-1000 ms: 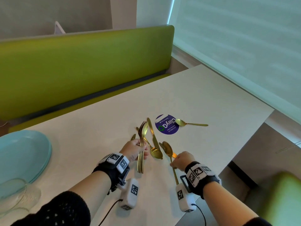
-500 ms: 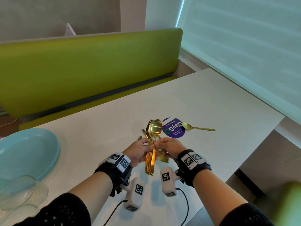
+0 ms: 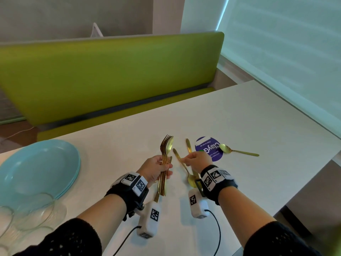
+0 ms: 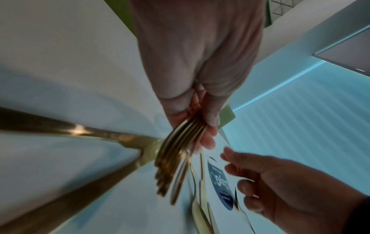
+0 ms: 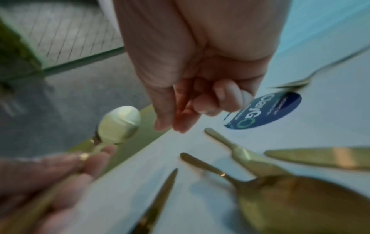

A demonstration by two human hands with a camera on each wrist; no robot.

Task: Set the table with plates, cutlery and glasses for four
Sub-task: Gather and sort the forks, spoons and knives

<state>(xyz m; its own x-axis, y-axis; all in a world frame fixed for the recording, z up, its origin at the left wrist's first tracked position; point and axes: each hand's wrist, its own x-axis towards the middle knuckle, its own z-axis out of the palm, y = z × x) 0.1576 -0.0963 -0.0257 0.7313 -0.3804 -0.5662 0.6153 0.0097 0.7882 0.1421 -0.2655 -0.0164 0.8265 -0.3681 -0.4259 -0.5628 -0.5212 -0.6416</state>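
Note:
My left hand point(image 3: 166, 169) grips a bundle of gold forks point(image 3: 163, 161) with one gold spoon point(image 3: 169, 145), tines up, just above the white table point(image 3: 258, 117). The bundle point(image 4: 176, 158) shows blurred in the left wrist view. My right hand point(image 3: 195, 159) hovers empty, fingers loosely curled, over a gold spoon point(image 3: 191, 180) and a gold knife point(image 3: 188, 146) lying on the table. Another gold spoon point(image 3: 238, 150) lies further right. A stack of light blue plates point(image 3: 36, 172) sits at the left, with clear glasses point(image 3: 27, 209) in front of it.
A round purple sticker point(image 3: 212, 150) is on the table beside my right hand. A green bench point(image 3: 110, 74) runs along the far side. The table's right edge point(image 3: 313, 172) drops to the floor. One more knife point(image 5: 158, 201) lies by my left hand.
Half a second ago both hands met at the raised bundle. My right hand has let go and moved right over the loose cutlery; the left still holds the bundle.

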